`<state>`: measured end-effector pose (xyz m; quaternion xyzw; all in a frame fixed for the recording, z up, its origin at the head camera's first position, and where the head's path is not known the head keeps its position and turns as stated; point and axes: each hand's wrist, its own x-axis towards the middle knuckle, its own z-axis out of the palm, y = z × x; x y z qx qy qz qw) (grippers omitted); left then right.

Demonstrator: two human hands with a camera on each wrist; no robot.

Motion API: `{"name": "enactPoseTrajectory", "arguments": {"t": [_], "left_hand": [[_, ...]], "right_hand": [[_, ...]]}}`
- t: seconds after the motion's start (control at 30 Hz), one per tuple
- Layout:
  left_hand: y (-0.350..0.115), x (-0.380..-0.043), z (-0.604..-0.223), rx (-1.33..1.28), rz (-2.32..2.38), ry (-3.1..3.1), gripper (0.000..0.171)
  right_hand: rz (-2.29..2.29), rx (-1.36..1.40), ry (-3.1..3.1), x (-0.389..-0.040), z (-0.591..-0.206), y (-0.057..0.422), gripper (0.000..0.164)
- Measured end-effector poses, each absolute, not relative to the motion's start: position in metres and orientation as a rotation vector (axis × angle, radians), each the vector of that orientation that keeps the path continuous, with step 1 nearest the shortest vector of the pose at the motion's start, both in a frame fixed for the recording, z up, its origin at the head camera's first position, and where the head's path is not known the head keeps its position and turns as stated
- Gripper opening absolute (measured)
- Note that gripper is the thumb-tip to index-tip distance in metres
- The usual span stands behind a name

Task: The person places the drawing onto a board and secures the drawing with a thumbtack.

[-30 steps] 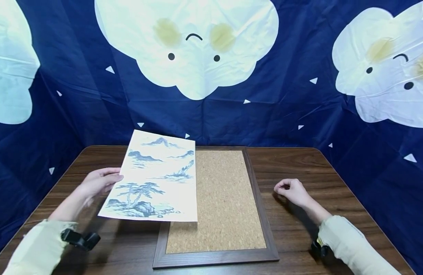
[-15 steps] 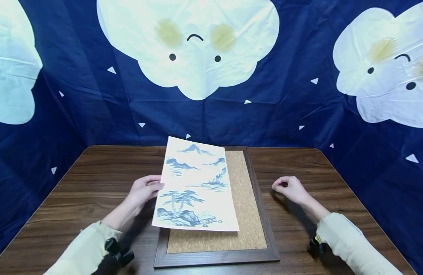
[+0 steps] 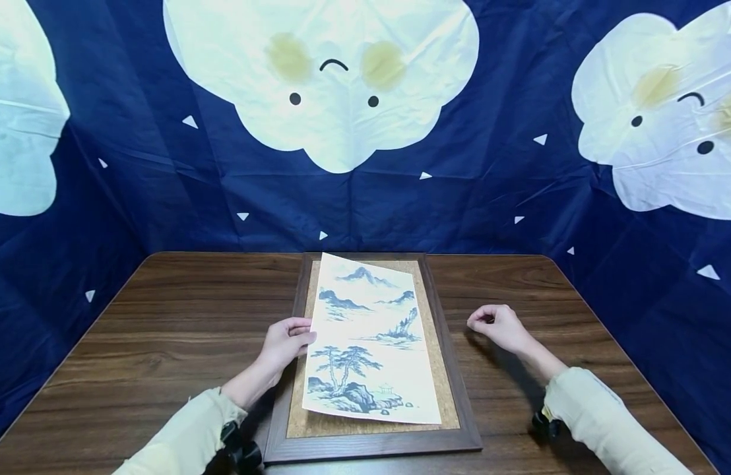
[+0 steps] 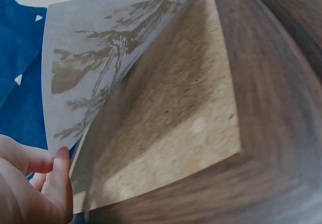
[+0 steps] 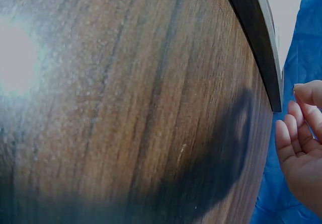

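Observation:
My left hand (image 3: 286,343) pinches the left edge of a white sheet of paper (image 3: 365,369) printed with a blue landscape of mountains and pine trees. The sheet hangs tilted over a corkboard (image 3: 297,422) in a brown wooden frame; shadow and bare cork show under it in the left wrist view, where the thumb and fingers of the left hand (image 4: 45,178) meet at its edge. To the right of the frame, my right hand (image 3: 501,328) hovers low over the table, fingers loosely curled, thumb near the index finger. Nothing is visible in the right hand (image 5: 304,138).
The board lies on a dark wood-grain table (image 3: 181,316), its frame (image 3: 371,447) near the front edge. Blue curtains (image 3: 270,191) with white cloud faces close off the back and sides. Each wrist bears a small black camera.
My left hand has carried the sheet rightward and lower, from the left of the corkboard to above its middle. The right hand has stayed almost still.

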<state>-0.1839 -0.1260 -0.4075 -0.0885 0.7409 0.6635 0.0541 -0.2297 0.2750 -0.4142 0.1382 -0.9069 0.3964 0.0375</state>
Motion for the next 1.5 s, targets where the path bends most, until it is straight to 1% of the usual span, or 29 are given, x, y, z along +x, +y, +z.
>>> {"name": "enactPoseTrajectory", "arguments": {"t": [0.23, 0.5, 1.03, 1.5], "left_hand": [[-0.117, -0.179, -0.412, -0.228, 1.948, 2.419, 0.026], [-0.118, -0.179, -0.415, -0.136, 1.826, 2.590, 0.029], [-0.117, -0.183, -0.421, -0.112, 1.733, 2.718, 0.027], [-0.115, -0.183, -0.424, -0.152, 1.716, 2.743, 0.030]], "right_hand": [[1.241, 0.426, -2.782, -0.232, -0.418, 0.275, 0.003], [1.267, 0.458, -2.780, -0.231, -0.416, 0.272, 0.004], [1.226, 0.480, -2.768, -0.233, -0.415, 0.264, 0.005], [1.274, 0.507, -2.751, -0.235, -0.413, 0.253, 0.005]]}}
